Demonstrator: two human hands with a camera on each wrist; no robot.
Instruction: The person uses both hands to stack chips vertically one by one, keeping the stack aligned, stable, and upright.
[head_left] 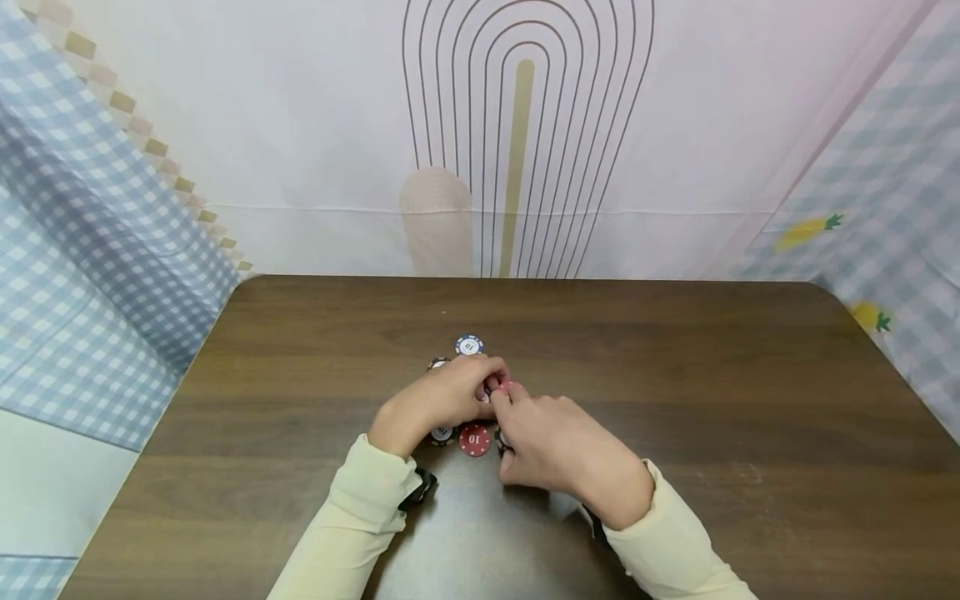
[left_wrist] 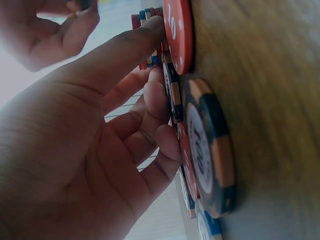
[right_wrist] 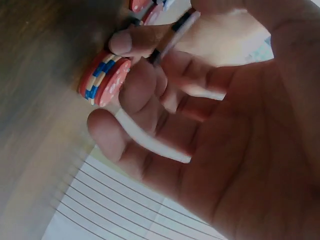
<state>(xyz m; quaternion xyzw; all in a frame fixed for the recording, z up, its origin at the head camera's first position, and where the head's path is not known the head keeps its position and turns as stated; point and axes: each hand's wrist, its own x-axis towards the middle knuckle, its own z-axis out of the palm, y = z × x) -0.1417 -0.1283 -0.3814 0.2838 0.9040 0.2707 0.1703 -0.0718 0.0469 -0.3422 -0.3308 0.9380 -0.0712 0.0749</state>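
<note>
A short stack of poker chips (right_wrist: 105, 79) with a red one on top stands at the table's middle. The left hand (head_left: 450, 392) curves round it, thumb and index finger at its sides. Between thumb and fingers, the right hand (head_left: 558, 442) pinches a dark poker chip (right_wrist: 174, 36) with tan edge marks, beside the stack. Loose chips lie around the hands: a red 10 chip (head_left: 475, 440), a blue-edged chip (head_left: 469, 345), and a dark-and-orange 100 chip (left_wrist: 202, 150) near the left fingers. The hands partly hide the other chips.
The brown wooden table (head_left: 675, 358) extends to both sides of the hands. Behind it hangs a pale cloth (head_left: 315, 150) with arch lines. Checked blue curtains (head_left: 97, 250) border the left side, and a checked cloth with pineapples (head_left: 900, 217) borders the right.
</note>
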